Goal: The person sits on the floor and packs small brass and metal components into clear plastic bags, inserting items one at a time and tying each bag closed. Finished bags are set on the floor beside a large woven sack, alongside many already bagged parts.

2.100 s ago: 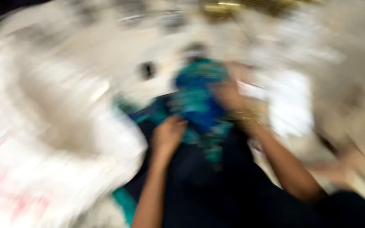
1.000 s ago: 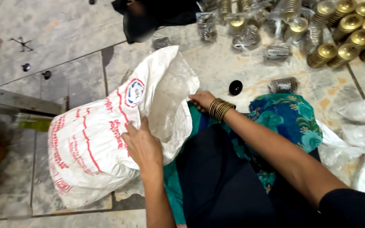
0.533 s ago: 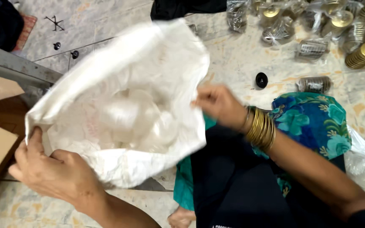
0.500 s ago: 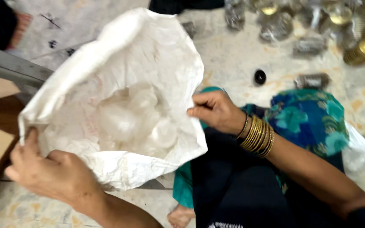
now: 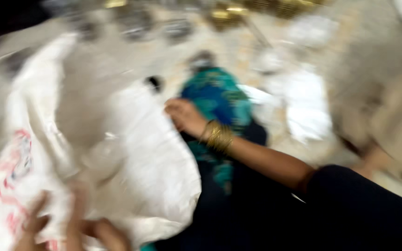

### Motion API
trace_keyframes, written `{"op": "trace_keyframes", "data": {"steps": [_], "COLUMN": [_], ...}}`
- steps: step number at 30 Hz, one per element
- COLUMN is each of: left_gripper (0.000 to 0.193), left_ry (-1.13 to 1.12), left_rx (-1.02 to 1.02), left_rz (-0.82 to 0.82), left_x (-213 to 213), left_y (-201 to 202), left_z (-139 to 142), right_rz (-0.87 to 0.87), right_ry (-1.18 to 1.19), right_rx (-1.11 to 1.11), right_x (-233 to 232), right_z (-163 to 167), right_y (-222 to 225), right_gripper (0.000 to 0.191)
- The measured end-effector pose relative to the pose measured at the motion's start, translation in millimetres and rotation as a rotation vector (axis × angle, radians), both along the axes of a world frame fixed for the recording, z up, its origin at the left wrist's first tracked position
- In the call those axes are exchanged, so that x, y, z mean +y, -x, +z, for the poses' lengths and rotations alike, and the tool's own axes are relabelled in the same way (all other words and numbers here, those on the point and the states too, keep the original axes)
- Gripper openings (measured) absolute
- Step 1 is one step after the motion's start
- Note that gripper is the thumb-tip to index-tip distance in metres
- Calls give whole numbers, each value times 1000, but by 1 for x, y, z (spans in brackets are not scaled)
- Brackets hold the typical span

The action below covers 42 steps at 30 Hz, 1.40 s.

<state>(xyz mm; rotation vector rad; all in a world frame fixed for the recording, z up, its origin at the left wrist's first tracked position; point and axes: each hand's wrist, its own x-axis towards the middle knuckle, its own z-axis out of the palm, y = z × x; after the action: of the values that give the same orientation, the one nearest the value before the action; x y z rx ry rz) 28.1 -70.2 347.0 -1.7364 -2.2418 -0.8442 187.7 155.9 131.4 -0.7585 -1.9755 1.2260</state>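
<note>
Blur: the whole head view is smeared by motion, so edges and small details are hard to read.
Cut off: the sack [image 5: 117,153] runs out of the frame at the left and bottom; the left hand [image 5: 70,227] is cropped by the bottom edge.
Hard to make out: the far row of shiny things [image 5: 219,11] along the top shows only as gold and grey streaks; what they are cannot be told. Pale heaps [image 5: 303,102] at the right look like white bags or cloth, no more than that. The sack's red and blue print is unreadable.
Sack: large, white, woven, it fills the left half of the view, lying over the person's lap and onto the floor, its mouth sagging open towards the camera.
Right arm: it reaches from the lower right across the dark-clothed lap, forearm bare, dark sleeve at the elbow.
Right hand [image 5: 184,116]: fingers curled at the sack's right edge, touching it; whether they pinch the cloth cannot be told through the blur.
Left hand: at the sack's near bottom edge, fingers spread and apparently gripping the cloth from below; the grip itself is too smeared to be sure.
Bangles [image 5: 218,136]: a stack of gold ones on the right wrist.
Cloth [image 5: 219,100]: teal, patterned, over the knee just beyond the right hand.
Floor [image 5: 350,56]: pale stone or tile, mottled.
Small dark round thing [image 5: 153,82]: on the floor just beyond the sack's top edge.
</note>
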Motion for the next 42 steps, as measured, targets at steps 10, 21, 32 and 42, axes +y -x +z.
{"op": "trace_keyframes", "data": {"steps": [10, 21, 32, 42], "left_gripper": [49, 51, 44, 91], "left_ry": [415, 427, 397, 192], "left_rx": [-875, -756, -826, -882], "left_rz": [-735, -364, -600, -985], "left_x": [104, 143, 160, 187], "left_y": [-140, -60, -111, -167], "left_z": [-169, -250, -159, -183], "right_rz": [-614, -515, -639, -27], "right_ry": [-218, 96, 581, 1274], "right_rx": [-472, -1208, -131, 717], "right_x": [1, 95, 79, -20], "right_z": [-27, -14, -16, -22], "right_y": [-246, -262, -316, -229], "right_gripper": [32, 76, 72, 57]}}
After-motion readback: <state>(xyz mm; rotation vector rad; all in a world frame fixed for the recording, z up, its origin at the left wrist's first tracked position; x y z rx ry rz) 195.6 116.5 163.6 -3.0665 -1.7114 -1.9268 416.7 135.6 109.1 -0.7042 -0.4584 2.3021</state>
